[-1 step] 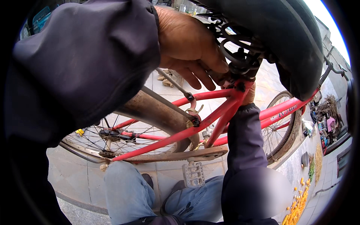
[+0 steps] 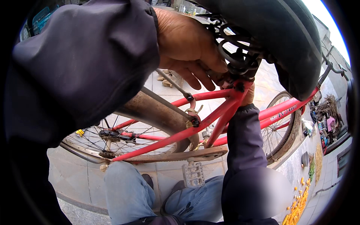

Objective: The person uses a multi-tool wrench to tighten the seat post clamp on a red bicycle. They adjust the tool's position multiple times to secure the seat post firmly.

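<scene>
A red bicycle (image 2: pixel 221 105) stands across my view with its black saddle (image 2: pixel 266 33) close at the upper right. Under the saddle's coil springs (image 2: pixel 240 56), my left hand (image 2: pixel 189 43) reaches in to the top of the seat tube (image 2: pixel 243 85). Its thumb and forefinger are closed together at the clamp there; what they grip is too hidden to make out. The other fingers hang loosely bent. My right hand (image 2: pixel 248 95) comes up from below, behind the same joint. The frame covers most of it, and its fingers are largely hidden.
Below the joint are a rusty rear mudguard (image 2: pixel 150 114), a chain guard (image 2: pixel 180 155) and a pedal (image 2: pixel 193 174) near my knees. The front wheel (image 2: pixel 281 131) is at the right. Corn cobs (image 2: pixel 298 204) and a heap of twigs (image 2: pixel 328 112) lie beyond it.
The saddle has shifted very slightly to the left. Both hands keep their places at the seat tube.
</scene>
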Demonstrator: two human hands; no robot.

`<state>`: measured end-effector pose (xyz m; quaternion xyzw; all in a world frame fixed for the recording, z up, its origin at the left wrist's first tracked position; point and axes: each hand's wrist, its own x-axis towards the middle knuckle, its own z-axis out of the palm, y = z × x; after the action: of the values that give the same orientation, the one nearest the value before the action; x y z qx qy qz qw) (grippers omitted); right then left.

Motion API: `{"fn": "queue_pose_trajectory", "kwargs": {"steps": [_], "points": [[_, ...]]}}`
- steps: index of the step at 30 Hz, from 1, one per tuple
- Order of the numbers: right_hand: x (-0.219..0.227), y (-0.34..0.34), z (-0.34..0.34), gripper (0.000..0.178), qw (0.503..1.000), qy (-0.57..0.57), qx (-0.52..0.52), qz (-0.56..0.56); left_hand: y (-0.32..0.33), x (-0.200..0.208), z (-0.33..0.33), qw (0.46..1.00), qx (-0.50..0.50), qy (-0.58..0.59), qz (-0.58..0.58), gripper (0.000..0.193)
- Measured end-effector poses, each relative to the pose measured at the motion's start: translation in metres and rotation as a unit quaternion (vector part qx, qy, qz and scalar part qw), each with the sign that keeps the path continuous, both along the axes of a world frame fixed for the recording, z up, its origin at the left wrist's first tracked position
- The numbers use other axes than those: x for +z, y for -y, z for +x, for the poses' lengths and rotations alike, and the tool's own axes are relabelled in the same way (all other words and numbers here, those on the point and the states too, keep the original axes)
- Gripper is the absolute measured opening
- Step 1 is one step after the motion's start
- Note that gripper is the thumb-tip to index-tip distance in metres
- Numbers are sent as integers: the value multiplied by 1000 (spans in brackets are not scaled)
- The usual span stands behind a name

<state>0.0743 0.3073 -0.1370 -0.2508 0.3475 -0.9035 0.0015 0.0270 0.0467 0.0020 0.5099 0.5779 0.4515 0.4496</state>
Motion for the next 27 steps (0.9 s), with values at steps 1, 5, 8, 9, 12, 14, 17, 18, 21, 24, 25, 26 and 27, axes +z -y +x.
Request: {"fn": "queue_pose_trajectory", "kwargs": {"steps": [1, 5, 8, 9, 12, 14, 17, 18, 21, 24, 25, 26, 27], "points": [[1, 3, 1, 36, 1000, -10, 13, 3, 1, 0, 0, 1000, 2, -2, 0, 38], [14, 4, 10, 34, 1000, -1, -25, 18, 2, 6, 0, 1000, 6, -6, -29, 38], [10, 3, 11, 34, 1000, -2, -28, 1, 0, 8, -1, 999, 8, 2, -39, 39], [9, 4, 10, 34, 1000, -12, -16, 2, -3, 6, 0, 998, 33, -12, -46, 40], [10, 7, 13, 33, 1000, -15, -3, -5, -9, 2, 12, 995, 77, -43, -50, 41], [9, 6, 14, 33, 1000, -3, -13, -20, 5, 8, 20, 996, 65, -52, -26, 41], [3, -4, 9, 33, 999, 12, -39, -12, 10, 7, 24, 993, 85, -72, -36, 41], [8, -8, 7, 34, 998, 13, -50, 22, 11, 6, 25, 991, 95, -82, -41, 41], [9, -5, 6, 31, 999, 8, -45, 18, 11, 7, 29, 983, 126, -117, -58, 40], [9, 8, -3, 36, 1000, -23, -11, -15, 13, 14, 37, 970, 164, -159, -82, 40], [10, 12, -2, 39, 999, -22, -23, 2, 14, 16, 40, 964, 178, -173, -90, 39], [15, 4, 7, 41, 999, -42, -28, 19, 2, 14, 38, 965, 166, -186, -83, 39], [19, -7, 15, 42, 997, -60, -33, 37, -11, 11, 36, 965, 153, -198, -75, 39]]}}
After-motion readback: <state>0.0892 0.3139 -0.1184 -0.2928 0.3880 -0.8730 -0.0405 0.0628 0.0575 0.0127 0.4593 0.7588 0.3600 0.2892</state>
